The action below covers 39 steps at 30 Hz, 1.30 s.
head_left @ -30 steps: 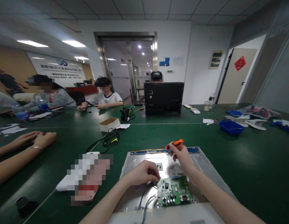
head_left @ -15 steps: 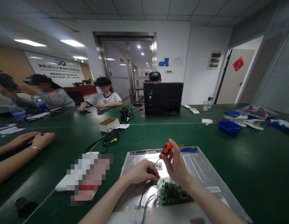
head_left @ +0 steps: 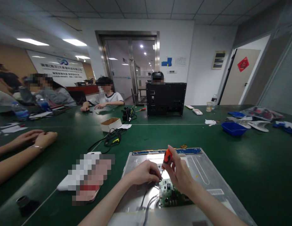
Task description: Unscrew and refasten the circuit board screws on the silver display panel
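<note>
A silver metal panel lies flat in front of me on the green table, with a small green circuit board mounted near its front. My right hand is closed round an orange-handled screwdriver, held nearly upright with its tip down at the board's top left corner. My left hand rests on the panel just left of the board, fingers pinched together at that same corner; whatever they pinch is too small to make out. Grey cables run from the board toward me.
Another person's forearms and hands rest on the table at the left. A blurred-out object lies left of the panel, black cables and a cardboard box beyond. Farther off stand a black monitor back, a blue tray and seated people.
My right hand swung the screwdriver from lying sideways over the panel's far edge to upright, and came down to the board's corner beside my left hand, which stayed put.
</note>
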Motion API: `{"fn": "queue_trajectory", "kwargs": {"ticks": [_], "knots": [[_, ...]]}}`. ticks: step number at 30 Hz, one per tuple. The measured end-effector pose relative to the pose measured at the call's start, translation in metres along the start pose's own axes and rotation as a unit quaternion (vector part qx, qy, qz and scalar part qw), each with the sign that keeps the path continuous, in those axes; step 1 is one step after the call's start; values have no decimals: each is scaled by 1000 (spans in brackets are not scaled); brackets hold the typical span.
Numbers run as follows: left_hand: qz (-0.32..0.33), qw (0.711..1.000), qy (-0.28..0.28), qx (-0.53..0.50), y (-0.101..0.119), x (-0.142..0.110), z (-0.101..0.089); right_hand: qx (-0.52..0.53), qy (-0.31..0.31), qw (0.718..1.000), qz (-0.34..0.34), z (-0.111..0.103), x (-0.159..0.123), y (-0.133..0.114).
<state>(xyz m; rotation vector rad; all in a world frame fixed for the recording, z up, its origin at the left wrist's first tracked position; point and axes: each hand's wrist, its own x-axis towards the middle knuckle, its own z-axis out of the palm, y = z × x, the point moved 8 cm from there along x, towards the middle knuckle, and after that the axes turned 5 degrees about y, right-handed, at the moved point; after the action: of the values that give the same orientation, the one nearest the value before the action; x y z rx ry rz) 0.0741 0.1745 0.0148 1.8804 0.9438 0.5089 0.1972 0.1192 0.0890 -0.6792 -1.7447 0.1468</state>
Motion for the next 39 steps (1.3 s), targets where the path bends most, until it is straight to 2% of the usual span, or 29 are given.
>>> {"fn": "queue_trajectory", "kwargs": {"ticks": [5,14,18,24,31,39], "knots": [[-2,1000,0,-7,0,0,0,-34,-19,999,-22,5,-2,-2],[4,1000,1,-5,1,1,0,-38,-11,999,4,9,-3,9],[6,1000,-3,-5,-1,2,0,-21,-43,999,-8,12,-4,4],[12,1000,-6,0,-1,1,0,-3,-88,996,13,16,-6,4],[16,1000,-6,12,1,1,0,-65,-54,996,-29,14,-8,4],[7,1000,11,28,1,0,-2,-77,-37,996,-41,13,-5,1]]}}
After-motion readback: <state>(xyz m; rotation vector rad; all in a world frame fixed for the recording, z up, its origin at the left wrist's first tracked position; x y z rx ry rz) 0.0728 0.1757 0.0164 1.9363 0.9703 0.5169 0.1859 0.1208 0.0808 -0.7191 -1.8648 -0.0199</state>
